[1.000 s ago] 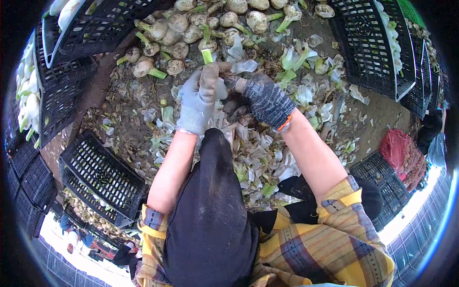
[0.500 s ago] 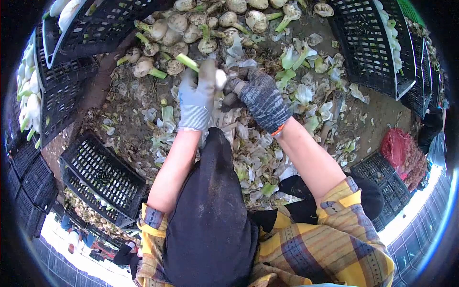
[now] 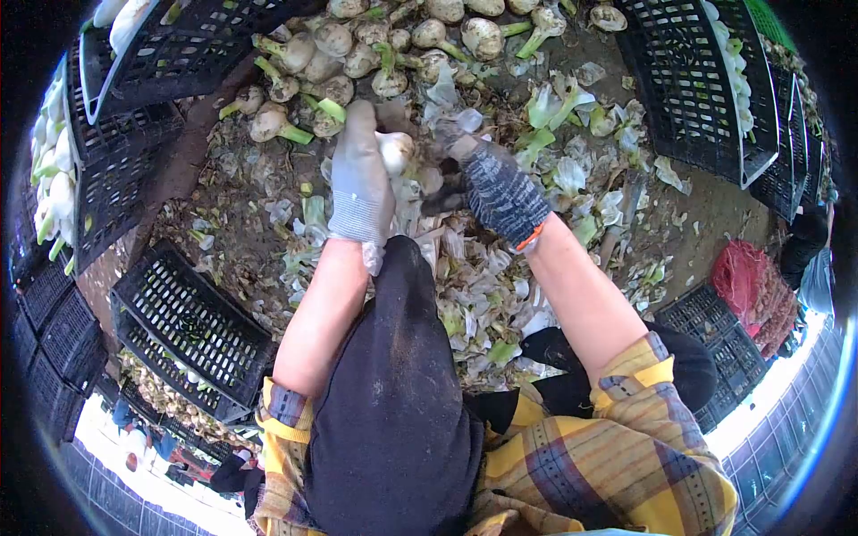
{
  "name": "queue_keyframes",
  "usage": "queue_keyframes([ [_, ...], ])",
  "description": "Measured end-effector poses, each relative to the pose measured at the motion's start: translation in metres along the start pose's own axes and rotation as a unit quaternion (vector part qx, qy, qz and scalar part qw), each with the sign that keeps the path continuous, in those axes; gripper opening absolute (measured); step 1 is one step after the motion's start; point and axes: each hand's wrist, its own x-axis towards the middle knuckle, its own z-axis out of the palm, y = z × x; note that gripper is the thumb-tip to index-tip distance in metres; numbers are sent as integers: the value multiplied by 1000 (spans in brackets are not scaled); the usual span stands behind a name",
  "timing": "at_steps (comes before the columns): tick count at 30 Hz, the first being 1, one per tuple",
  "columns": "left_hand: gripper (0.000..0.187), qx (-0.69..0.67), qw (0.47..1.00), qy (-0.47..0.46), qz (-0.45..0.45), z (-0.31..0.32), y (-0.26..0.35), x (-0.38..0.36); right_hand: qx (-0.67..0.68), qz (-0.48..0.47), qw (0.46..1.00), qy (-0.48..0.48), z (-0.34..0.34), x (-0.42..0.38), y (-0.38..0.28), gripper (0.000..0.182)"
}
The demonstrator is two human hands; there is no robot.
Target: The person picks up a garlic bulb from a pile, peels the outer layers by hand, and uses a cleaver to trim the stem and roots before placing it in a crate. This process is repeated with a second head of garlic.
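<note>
My left hand (image 3: 360, 179), in a pale grey glove, grips a white bulb (image 3: 396, 147) whose green stalk (image 3: 330, 109) sticks out to the upper left. My right hand (image 3: 487, 183), in a dark speckled glove with an orange cuff, is at the bulb's right side and pulls at its outer skin; whether it holds a tool I cannot tell. Both hands hover over a heap of peeled skins and leaves (image 3: 474, 295) on the ground. A pile of dirty unpeeled bulbs (image 3: 357, 54) lies just beyond the hands.
Black plastic crates stand all around: one at upper left with white peeled bulbs (image 3: 134, 54), one at lower left (image 3: 192, 330), one at upper right (image 3: 697, 89), stacked ones at lower right (image 3: 715, 339). A red net bag (image 3: 746, 281) lies at the right.
The bulb has turned in my left hand: the stalk swung from upright to pointing upper left. My right hand moved up to the bulb's right side.
</note>
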Motion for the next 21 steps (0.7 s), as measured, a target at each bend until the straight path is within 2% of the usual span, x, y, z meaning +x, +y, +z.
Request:
queue_keyframes([
  [1,39,97,994,-18,40,0,4,1,-27,1,999,-27,5,1,-3,39],
  [2,46,-73,996,-10,-55,7,7,-6,-54,2,997,-53,8,3,-6,40],
  [3,48,-58,997,-24,-40,6,6,-7,-81,2,994,-79,8,5,-8,41],
  [4,50,-43,998,-36,-26,6,4,-8,-37,-1,995,-88,5,6,-2,40],
  [8,56,25,997,-78,6,-2,-12,-1,-52,-44,993,-96,2,-1,-6,38],
  [11,57,-21,998,-43,36,3,-17,-1,-79,-48,992,-88,-8,7,2,36],
  [14,58,-4,998,-41,48,1,-18,2,-153,-73,983,-72,-5,8,0,33],
  [17,58,39,999,-12,34,3,-23,0,-234,-154,960,-6,-9,14,9,29],
  [20,51,-2,999,35,-41,5,-31,4,-115,-114,986,32,11,-7,-4,18],
  [21,49,-25,997,39,-63,6,-26,3,-116,-134,983,45,3,3,1,20],
])
